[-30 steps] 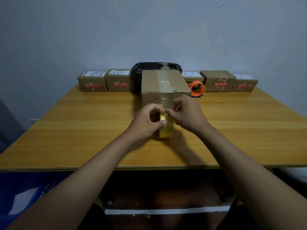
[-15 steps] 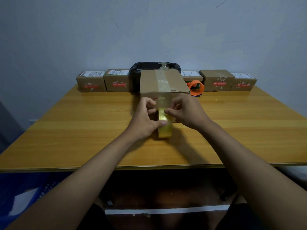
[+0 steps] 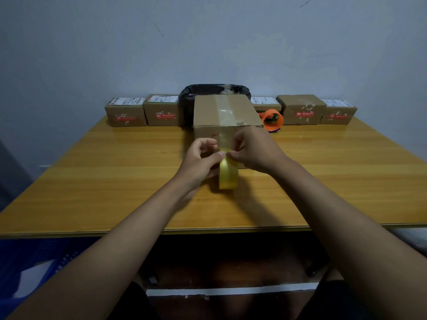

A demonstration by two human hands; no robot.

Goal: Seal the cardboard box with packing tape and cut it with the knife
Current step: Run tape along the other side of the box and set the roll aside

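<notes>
**Both hands at the tape roll in front of the cardboard box**

A roll of yellowish packing tape (image 3: 228,175) stands on edge on the wooden worktop (image 3: 115,181), just below the middle of the frame and directly in front of the cardboard box (image 3: 225,116). The left hand (image 3: 201,159) is curled against the left side of the roll, its thumb pressed on the top of the roll and its fingers bent in above it. The right hand (image 3: 253,150) comes in from the right with thumb and forefinger pressed together in a pinch at the top of the roll, right beside the left thumb; whether a loose end of tape is caught in that pinch is too small to tell.

The cardboard box sits at the centre of the frame with its flaps closed, and a strip of clear tape (image 3: 227,109) already runs along the top seam and down the near face. Behind it is a black bin lined with a plastic bag (image 3: 215,90). An orange tape dispenser (image 3: 272,120) lies just right of the box. Five small labelled parcels line the far edge of the worktop, two at the left (image 3: 143,112) and three at the right (image 3: 302,109).
</notes>
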